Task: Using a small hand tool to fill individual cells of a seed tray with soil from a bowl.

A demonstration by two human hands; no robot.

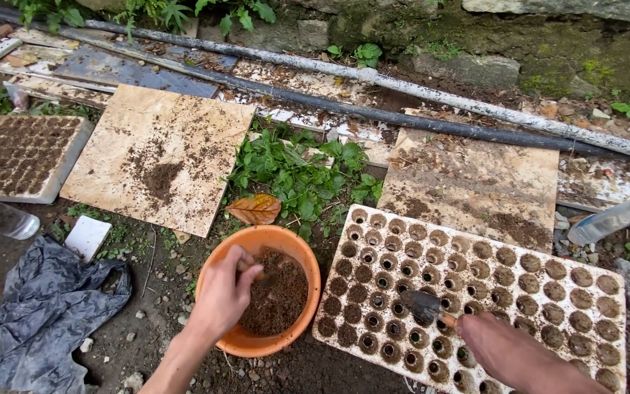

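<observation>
My left hand [222, 295] and right hand [508, 350]: both bare, no gloves, rings or watch visible. Forearms uncovered, no sleeves in view. Soil smudges darken my fingers and knuckles.

outdoor garden nursery corner: bare soil ground, mossy stone wall [519, 36] at 12 o'clock, weeds [300, 175] centre, seedling tray [490, 292] at 4 o'clock.

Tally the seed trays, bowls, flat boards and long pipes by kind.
White cell seed trays: 2
Round orange plastic bowl of soil: 1
Flat soil-dusted boards: 2
Long pipes on the ground: 2
Total: 7
</observation>
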